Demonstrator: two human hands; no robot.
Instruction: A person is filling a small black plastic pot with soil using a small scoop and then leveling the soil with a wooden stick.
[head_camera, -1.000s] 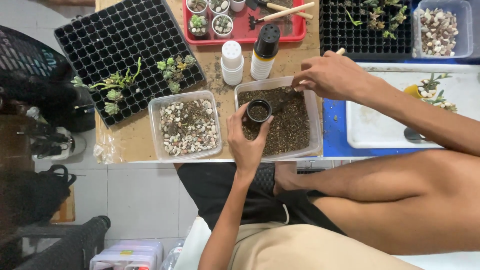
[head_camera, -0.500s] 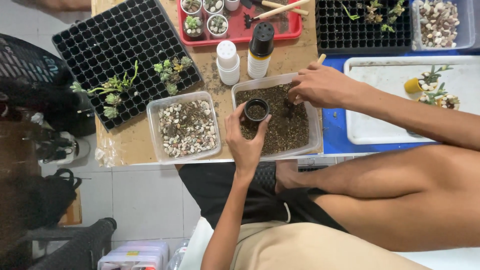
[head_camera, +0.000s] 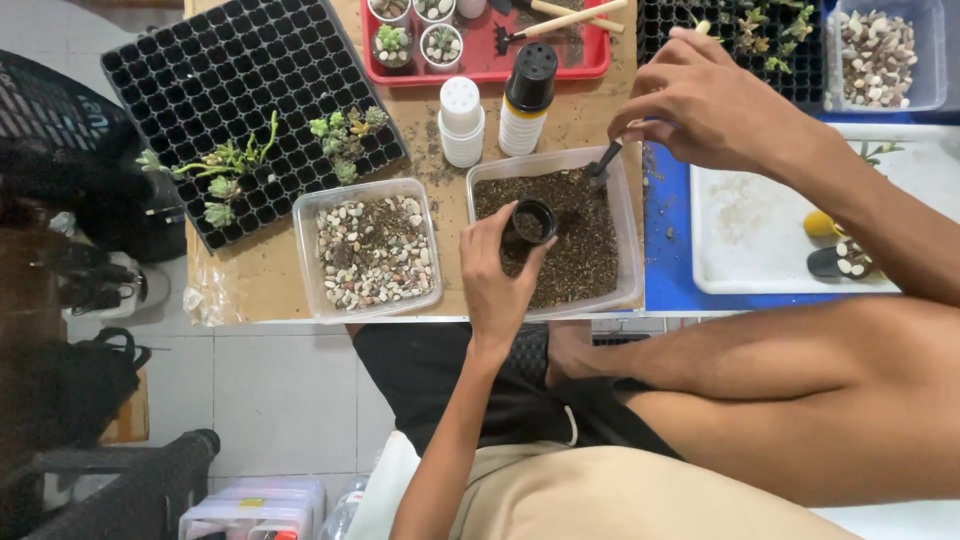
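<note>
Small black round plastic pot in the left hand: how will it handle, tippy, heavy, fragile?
The small black round plastic pot looks light: the left hand holds it tilted over the clear soil tub. Probably thin-walled, so squeezable. Being round, it would likely roll if laid sideways, spilling any loose soil.

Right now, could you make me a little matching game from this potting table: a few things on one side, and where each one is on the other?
Things:
1. small black pot
2. little scoop
3. pebbles
4. two small potted succulents

Places:
A. on the red tray
B. in the left hand, over the tub of soil
C. in the clear tub left of the soil
D. in the right hand, above the soil tub's far corner

Pairs: 1-B, 2-D, 3-C, 4-A
</note>
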